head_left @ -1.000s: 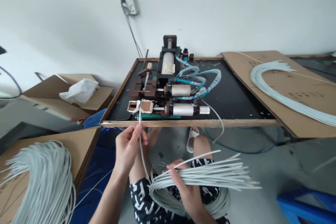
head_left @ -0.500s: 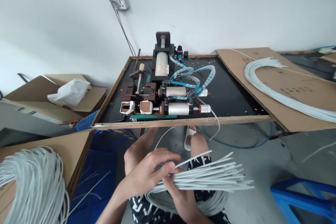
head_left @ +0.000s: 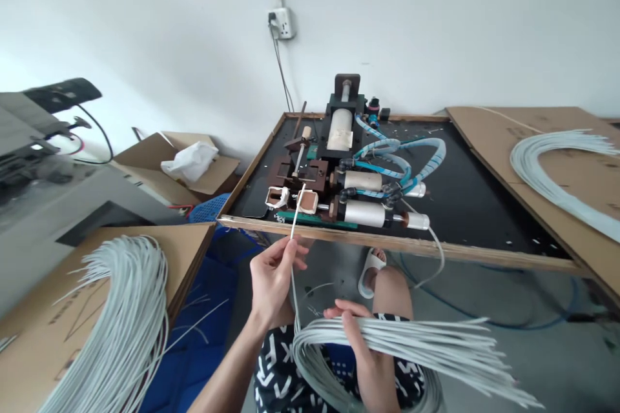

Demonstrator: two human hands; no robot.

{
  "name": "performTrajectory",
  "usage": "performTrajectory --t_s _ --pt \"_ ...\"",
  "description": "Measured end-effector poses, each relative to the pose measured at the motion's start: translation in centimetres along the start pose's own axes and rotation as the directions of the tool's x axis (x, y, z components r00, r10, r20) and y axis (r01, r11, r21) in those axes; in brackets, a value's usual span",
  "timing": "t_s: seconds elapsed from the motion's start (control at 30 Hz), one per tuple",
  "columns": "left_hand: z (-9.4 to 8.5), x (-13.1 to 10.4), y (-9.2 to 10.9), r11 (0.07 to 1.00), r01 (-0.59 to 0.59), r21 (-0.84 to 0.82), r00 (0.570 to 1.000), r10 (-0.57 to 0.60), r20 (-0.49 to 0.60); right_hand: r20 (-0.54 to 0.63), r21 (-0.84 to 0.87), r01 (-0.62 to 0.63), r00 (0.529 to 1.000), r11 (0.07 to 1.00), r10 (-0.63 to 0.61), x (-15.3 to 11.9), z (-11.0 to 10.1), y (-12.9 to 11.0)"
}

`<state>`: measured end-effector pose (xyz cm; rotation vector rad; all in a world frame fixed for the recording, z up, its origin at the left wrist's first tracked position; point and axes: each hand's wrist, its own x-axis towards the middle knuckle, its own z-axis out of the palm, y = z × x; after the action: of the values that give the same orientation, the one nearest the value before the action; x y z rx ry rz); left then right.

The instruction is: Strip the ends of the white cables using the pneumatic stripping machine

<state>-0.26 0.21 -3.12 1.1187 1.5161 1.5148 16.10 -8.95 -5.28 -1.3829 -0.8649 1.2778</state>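
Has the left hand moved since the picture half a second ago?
Yes: leftward and forward, from the wire bundle to close by the table's front edge, where the left hand now holds a single wire.

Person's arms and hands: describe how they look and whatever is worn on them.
The left hand and right hand are ordinary five-fingered hands without gloves. No sleeve covers the left forearm, and neither wrist shows a watch or bracelet. I make out no rings or markings; fine details are too small to tell.
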Motion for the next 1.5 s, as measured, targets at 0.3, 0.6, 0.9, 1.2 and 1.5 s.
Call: performTrajectory --t_s 0.3,0.6,0.9,1.2,1.5 --pt "0.2 1.3 0.0 0.997 0.058 -0.059 0.998 -0.06 -0.03 -0.027 0.008 0.027 0.999 1.0 -0.027 -0.1 -0.1 0.1" --pt "0.1 2.5 0.6 0.99 0.065 -0.124 0.997 -0.07 -0.029 -0.011 0.104 0.078 0.997 0.992 -0.077 0.6 -0.1 -0.3" --pt "0.2 2.8 -0.1 0.991 0.061 -0.121 0.998 -0.064 -0.023 -0.013 0.101 0.045 0.999 0.994 -0.043 0.7 -0.1 0.5" --pt "-0.2 2.9 -0.2 0.989 0.029 -0.148 0.999 -0.026 0.025 -0.025 0.043 0.068 0.997 0.997 -0.067 0.2 0.3 -0.8" --pt "-1.0 -2.6 -0.8 0.976 -0.145 0.162 0.989 0.143 0.022 0.118 0.125 0.068 0.99 0.99 -0.083 -2.3 1.7 0.6"
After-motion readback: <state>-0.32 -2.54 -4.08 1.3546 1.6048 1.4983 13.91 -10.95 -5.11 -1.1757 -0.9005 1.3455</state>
